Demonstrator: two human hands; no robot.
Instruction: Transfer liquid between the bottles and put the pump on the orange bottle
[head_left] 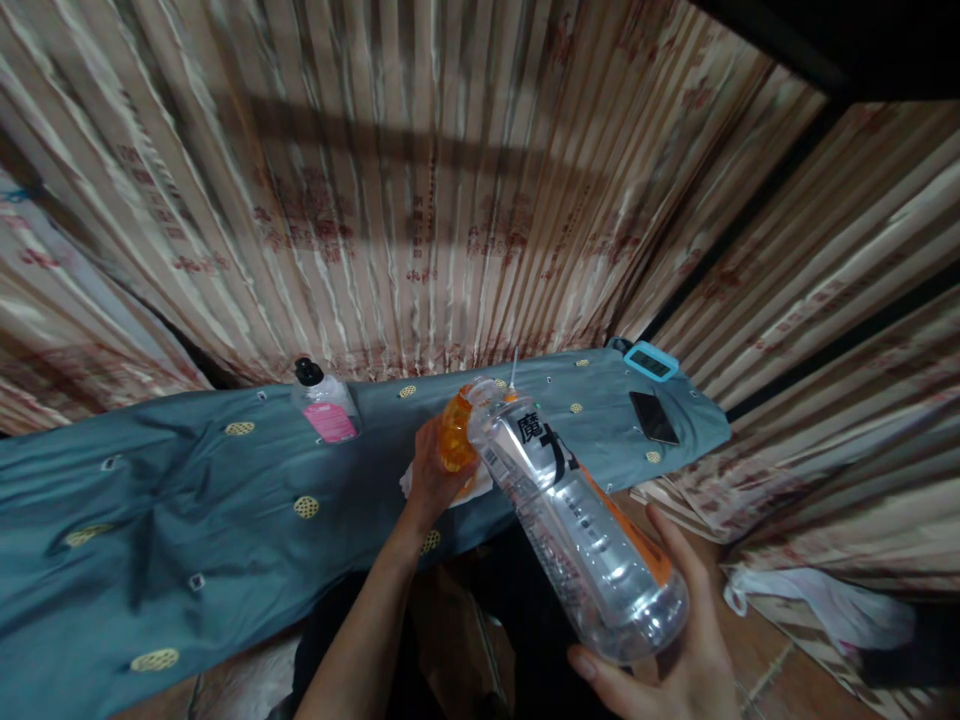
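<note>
My right hand grips the base of a large clear plastic bottle with black lettering and an orange band. The bottle is tilted, its neck pointing up and left toward an orange bottle. My left hand is wrapped round that smaller orange bottle on the blue-green cloth. The two necks meet or overlap; whether they touch I cannot tell. A crumpled white tissue lies under my left hand. Just behind the necks a thin pale stick stands up, its lower end hidden.
A clear bottle with a black cap and pink label stands on the cloth to the left. At the right end are a dark phone and a light-blue framed device. Pleated curtains hang behind; a white plastic bag lies lower right.
</note>
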